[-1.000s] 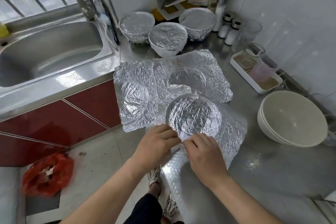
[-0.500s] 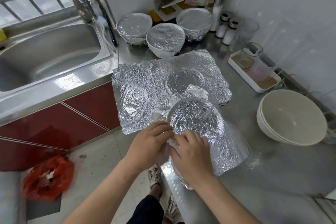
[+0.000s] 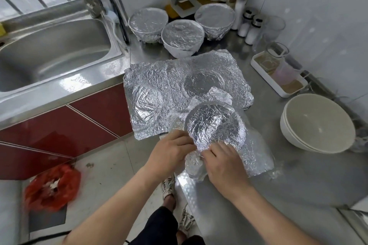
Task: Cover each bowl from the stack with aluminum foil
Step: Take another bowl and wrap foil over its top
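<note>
- At counter's near edge, left of centre: left hand (image 3: 171, 151) pinches foil (image 3: 258, 157) at near rim of bowl (image 3: 215, 125)
- Centre: bowl under foil, top flat; right flap loose
- Right hand (image 3: 223, 163) grips same near fold; judgement: crimp downward round rim evenly, avoid tearing
- Far right: stack (image 3: 318, 123), at least 2 bare bowls

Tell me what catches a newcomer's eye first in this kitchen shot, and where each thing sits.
The left hand and right hand stand out first, pinching the wrap on a foil-draped bowl at the counter's near edge. Just behind it lie crumpled foil sheets, and three covered bowls sit by the back wall. A stack of bare white bowls stands on the right.
</note>
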A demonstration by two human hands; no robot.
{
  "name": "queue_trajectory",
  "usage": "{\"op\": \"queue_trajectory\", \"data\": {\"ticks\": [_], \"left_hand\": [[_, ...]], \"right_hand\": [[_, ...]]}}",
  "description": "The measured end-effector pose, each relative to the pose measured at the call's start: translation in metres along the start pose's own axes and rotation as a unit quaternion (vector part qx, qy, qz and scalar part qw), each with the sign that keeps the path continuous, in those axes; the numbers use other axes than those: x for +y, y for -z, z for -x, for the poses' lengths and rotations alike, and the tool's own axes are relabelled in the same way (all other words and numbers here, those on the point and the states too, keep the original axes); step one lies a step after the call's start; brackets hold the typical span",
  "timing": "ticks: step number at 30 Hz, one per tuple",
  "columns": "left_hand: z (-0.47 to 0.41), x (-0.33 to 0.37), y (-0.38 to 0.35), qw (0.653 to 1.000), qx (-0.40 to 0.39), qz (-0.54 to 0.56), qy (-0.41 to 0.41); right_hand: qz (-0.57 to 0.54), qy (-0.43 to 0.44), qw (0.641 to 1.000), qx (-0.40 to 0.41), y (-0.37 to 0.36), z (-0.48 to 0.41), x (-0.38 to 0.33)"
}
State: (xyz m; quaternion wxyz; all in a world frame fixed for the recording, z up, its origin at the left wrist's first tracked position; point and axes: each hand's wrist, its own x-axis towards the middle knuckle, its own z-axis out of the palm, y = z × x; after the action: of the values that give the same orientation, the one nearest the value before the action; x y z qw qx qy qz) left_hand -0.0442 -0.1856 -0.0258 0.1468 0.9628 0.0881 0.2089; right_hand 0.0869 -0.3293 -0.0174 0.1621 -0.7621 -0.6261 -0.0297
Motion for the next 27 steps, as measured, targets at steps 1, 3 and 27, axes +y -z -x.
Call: {"op": "queue_trajectory", "data": {"ticks": [1, 3, 27], "left_hand": [[0.000, -0.001, 0.000, 1.000, 0.005, -0.001, -0.004], [-0.002, -0.002, 0.001, 1.000, 0.010, 0.002, -0.013], [-0.022, 0.032, 0.001, 0.665, 0.103, 0.410, 0.616]], "right_hand": [[0.000, -0.001, 1.000, 0.007, 0.000, -0.001, -0.002], [-0.008, -0.007, 1.000, 0.018, 0.001, -0.002, -0.007], [-0.065, -0.132, 0.984, 0.097, -0.026, -0.022, -0.039]]}}
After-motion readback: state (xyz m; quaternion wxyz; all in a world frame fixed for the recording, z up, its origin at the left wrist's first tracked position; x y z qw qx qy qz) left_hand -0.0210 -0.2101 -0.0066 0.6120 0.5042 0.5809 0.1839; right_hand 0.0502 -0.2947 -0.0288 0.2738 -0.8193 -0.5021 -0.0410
